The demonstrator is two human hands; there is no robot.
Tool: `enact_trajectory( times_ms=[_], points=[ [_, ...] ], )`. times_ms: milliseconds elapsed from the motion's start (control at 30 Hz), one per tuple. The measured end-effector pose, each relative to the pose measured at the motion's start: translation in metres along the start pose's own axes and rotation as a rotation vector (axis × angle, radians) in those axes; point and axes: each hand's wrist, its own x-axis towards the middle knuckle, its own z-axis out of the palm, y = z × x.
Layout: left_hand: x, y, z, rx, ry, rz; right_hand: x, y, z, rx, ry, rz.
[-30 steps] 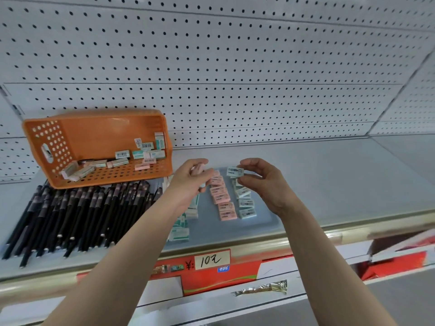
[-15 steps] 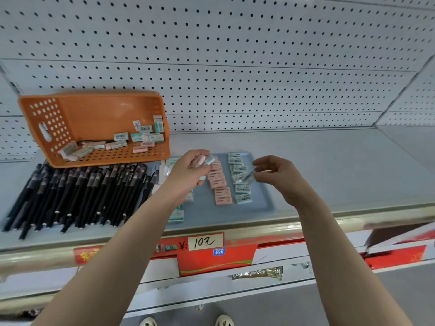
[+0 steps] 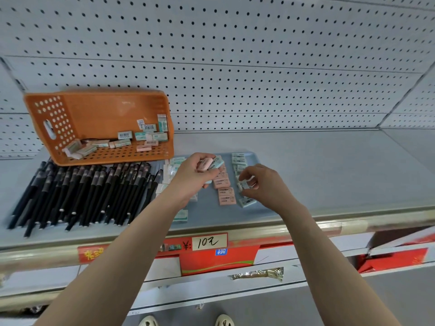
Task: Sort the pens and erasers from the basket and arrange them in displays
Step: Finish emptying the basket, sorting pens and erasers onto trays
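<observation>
An orange basket (image 3: 77, 118) lies tipped on the shelf at the left, with several wrapped erasers (image 3: 143, 137) inside. Black pens (image 3: 89, 194) lie in a row in front of it. On a grey-blue tray (image 3: 261, 208) pink erasers (image 3: 224, 191) and green erasers (image 3: 239, 160) lie in columns. My left hand (image 3: 190, 177) holds a few erasers (image 3: 210, 163), pink and green, above the tray. My right hand (image 3: 263, 184) pinches a green eraser (image 3: 246, 185) low over the green column.
White pegboard (image 3: 235, 78) backs the shelf. The shelf's front rail (image 3: 353, 225) carries a handwritten price tag (image 3: 209, 242). Red boxes (image 3: 395, 260) sit on the shelf below at the right. More erasers (image 3: 181, 216) lie at the tray's left side.
My right hand has dropped with its green eraser to the near part of the green column. My left hand stays over the tray with its erasers. The camera has tilted down.
</observation>
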Motion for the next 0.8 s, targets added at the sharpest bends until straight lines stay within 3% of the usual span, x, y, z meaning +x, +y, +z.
enact_trajectory(
  times_ms=[233,500,700,800],
  points=[
    [0.004,0.0,-0.001,-0.011,0.0,-0.007,0.0,-0.007,0.008,-0.225,0.006,-0.001],
    [0.005,0.006,-0.003,0.016,0.005,0.012,0.004,-0.005,-0.003,-0.256,-0.046,-0.014],
    [0.004,0.008,0.0,0.015,-0.031,-0.017,0.006,0.0,-0.003,-0.209,0.028,-0.014],
    [0.004,0.008,0.002,0.01,-0.031,-0.006,0.006,-0.011,-0.004,0.028,0.112,0.022]
  ],
)
